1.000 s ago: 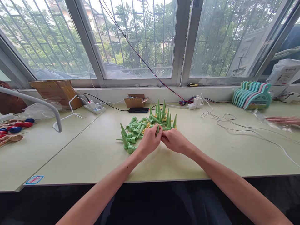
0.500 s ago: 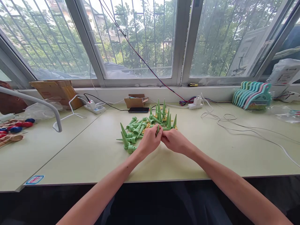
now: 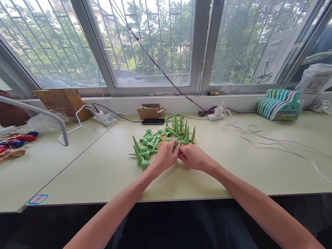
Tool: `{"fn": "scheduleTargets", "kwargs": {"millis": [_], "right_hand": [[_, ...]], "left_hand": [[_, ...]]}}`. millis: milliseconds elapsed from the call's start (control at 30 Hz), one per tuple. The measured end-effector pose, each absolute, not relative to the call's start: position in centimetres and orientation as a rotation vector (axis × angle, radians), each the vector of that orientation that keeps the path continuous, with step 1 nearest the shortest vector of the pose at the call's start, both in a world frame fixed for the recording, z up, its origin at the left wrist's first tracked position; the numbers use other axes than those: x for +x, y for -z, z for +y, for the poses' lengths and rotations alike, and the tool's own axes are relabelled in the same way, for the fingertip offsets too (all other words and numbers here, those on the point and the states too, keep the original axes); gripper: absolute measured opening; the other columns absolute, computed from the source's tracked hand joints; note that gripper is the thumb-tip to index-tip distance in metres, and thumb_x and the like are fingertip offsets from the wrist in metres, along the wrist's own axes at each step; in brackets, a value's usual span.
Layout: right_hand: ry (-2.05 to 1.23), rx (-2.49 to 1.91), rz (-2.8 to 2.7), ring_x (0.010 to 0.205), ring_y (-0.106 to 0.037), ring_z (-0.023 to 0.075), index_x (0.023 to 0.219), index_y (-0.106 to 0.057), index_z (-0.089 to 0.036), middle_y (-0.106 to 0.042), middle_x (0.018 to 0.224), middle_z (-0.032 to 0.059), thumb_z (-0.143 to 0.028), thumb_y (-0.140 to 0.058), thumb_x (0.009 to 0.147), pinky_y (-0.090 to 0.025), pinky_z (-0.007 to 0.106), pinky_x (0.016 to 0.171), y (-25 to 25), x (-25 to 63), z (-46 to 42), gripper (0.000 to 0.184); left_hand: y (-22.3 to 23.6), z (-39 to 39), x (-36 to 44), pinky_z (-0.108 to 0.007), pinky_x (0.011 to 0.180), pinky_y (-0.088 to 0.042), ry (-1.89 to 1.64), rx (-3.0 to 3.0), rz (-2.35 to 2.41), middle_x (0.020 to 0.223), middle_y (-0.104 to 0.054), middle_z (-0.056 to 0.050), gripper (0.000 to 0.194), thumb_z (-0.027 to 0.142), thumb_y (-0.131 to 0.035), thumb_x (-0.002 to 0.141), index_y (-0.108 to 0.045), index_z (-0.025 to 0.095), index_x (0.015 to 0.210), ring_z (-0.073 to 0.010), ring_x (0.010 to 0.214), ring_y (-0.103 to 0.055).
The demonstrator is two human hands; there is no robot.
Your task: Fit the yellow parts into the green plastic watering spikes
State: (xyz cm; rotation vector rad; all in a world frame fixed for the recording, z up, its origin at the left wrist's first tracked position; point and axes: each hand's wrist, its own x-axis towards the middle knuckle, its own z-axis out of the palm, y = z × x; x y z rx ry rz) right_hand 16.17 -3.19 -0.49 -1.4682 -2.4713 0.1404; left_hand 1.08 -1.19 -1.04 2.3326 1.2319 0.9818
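My left hand [image 3: 167, 154] pinches a green spike [image 3: 175, 143], thumb and fingers pressed together on it; my right hand [image 3: 194, 156] is curled in against those fingertips, and I cannot tell whether it pinches anything. The spike's tip pokes up out of my left grip, above the table [image 3: 77, 180]. I judge this is best done with the left hand as a firm holder, wrists low, and the right fingers working squarely on the hidden end, pressing without tilting the piece.

Around me, the largest thing on the tabletop that I'd note is the row of hangers [image 3: 281, 107], far right; then the small open carton [image 3: 150, 112], with the phone [image 3: 153, 121] in front of it. Neither hampers me. The loose green spikes [image 3: 139, 155] do crowd my left knuckles, some upright, and could snag a sleeve or topple. Smallest, the yellow bits [image 3: 161, 141] lie scattered among them, easily knocked.
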Motion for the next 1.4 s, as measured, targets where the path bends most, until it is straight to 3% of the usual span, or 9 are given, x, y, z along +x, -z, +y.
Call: {"fn": "scheduleTargets", "kwargs": {"millis": [1400], "right_hand": [[-0.119, -1.501, -2.552, 0.061, -0.059, 0.0145, 0.071, -0.064, -0.016, -0.067, 0.072, 0.0069, -0.028, -0.041, 0.095, -0.024, 0.024, 0.051, 0.50, 16.34, -3.29, 0.036]], "left_hand": [[1.03, -1.19, 0.94, -0.026, 0.057, -0.033, -0.875, 2.330, 1.220, 0.063, -0.056, 0.002, 0.025, 0.031, -0.039, 0.093, -0.050, 0.019, 0.074, -0.0116, 0.055, -0.043]]}}
